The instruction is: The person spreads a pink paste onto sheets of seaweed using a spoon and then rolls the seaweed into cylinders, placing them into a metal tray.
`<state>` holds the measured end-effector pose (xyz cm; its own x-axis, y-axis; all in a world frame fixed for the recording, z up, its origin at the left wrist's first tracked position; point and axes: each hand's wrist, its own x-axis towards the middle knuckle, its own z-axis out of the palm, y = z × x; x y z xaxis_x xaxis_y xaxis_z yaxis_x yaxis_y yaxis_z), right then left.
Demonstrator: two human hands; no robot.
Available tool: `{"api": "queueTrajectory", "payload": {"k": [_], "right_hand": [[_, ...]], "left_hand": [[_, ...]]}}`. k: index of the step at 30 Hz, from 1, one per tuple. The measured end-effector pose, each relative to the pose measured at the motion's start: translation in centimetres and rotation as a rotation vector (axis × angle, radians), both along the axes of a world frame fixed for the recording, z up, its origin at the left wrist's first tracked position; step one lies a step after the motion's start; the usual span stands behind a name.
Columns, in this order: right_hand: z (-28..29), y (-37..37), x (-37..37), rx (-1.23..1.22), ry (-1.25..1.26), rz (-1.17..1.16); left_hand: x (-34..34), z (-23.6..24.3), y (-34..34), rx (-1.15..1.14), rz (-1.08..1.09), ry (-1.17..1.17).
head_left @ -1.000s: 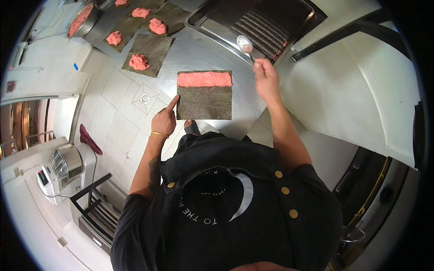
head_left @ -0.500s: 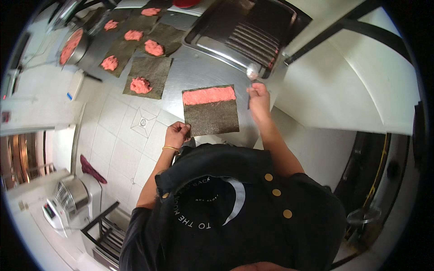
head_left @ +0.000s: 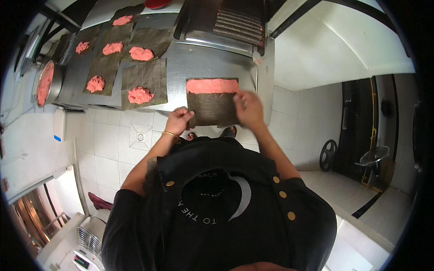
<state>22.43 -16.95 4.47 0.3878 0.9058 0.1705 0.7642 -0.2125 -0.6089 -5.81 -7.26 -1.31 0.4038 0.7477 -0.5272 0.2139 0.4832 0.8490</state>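
The seaweed sheet lies at the near edge of the metal table, with a band of pink paste along its far side. The left hand pinches its near left corner. The right hand is at its right edge, too blurry to tell if the fingers hold on. A spoon is beside the tray of dark rolls. More sheets with pink lumps lie to the left.
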Motion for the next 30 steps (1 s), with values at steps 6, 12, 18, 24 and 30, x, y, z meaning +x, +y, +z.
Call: {"api": "queueTrajectory", "payload": {"k": [6,12,18,24,30], "right_hand": [[0.7,-6.0,-3.5,-0.204,0.187,-0.261],[-1.8,-4.2,-2.5,0.128,-0.205,0.141],[-1.8,-3.2,-4.3,0.087,-0.180,0.363],[-2.3,-2.2,-0.6,0.151,-0.165,0.370],[-2.3,1.6,0.9,-0.027,-0.231,0.604]], "left_hand": [[1.8,3.3,-1.8,-0.256,-0.433,0.105],[5.8,9.3,7.3,0.847,-0.664,0.386],[12.8,7.2,16.1,1.254,-1.184,0.439],[11.9,8.9,16.3,1.209,-1.027,0.618],[11.5,8.1,15.5,1.394,-1.044,0.533]]}}
